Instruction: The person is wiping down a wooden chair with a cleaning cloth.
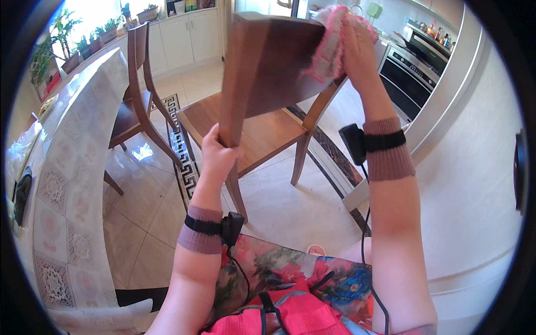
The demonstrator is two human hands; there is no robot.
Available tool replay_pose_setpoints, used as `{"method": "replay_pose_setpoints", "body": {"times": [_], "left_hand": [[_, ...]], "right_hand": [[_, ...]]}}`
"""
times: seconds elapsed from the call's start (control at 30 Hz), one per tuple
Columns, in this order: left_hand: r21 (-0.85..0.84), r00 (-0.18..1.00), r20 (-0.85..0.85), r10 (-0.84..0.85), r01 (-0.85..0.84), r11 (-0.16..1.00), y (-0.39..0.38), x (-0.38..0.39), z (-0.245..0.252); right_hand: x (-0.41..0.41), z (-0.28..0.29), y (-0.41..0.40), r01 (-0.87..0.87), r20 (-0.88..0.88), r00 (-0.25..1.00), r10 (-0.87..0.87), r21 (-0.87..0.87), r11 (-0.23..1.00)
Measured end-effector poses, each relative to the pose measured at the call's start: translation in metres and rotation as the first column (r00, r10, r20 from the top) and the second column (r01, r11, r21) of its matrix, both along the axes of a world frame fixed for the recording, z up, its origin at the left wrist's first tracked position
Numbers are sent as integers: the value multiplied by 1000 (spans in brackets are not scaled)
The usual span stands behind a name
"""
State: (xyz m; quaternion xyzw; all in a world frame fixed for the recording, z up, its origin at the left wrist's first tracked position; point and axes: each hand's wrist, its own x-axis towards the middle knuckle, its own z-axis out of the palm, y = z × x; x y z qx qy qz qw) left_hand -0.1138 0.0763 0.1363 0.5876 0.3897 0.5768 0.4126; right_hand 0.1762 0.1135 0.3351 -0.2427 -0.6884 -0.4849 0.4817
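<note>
A brown wooden chair stands before me, its seat point(268, 134) facing up and its backrest point(284, 63) rising towards the camera. My left hand point(220, 150) is closed around the lower part of an upright wooden piece at the left side of the backrest. At the upper right, my right hand point(359, 50) holds a white and pink cloth point(328, 50) against the backrest's right end. Part of the cloth is hidden behind my fingers. Both forearms wear ribbed cuffs with black straps and small black devices.
On the left stands a table under a lace-patterned cloth point(79, 201), with a second wooden chair point(138, 88) beside it. Potted plants point(83, 46) line the window. A sliding-door track crosses the floor at right, and a built-in oven point(406, 79) is beyond. A white wall point(469, 180) rises at right.
</note>
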Motion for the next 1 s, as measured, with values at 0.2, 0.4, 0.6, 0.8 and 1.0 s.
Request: {"method": "replay_pose_setpoints", "body": {"times": [0.2,0.4,0.6,0.8,1.0], "left_hand": [[-74,982,188,-29,43,996,22,-16,2],[-69,985,174,15,-3,998,27,-11,-3],[56,962,18,272,-273,960,23,5,0],[53,973,-61,224,-221,974,24,-4,-3],[62,984,-29,178,-176,982,25,-8,-4]], "right_hand": [[-42,10,9,-171,-229,965,128,-180,969],[-12,3,45,339,-49,939,-340,-17,941],[-72,10,7,-115,-174,981,81,-195,974],[-122,5,-3,-70,-24,997,69,-39,997],[-4,1,39,158,15,987,-157,-103,982]]}}
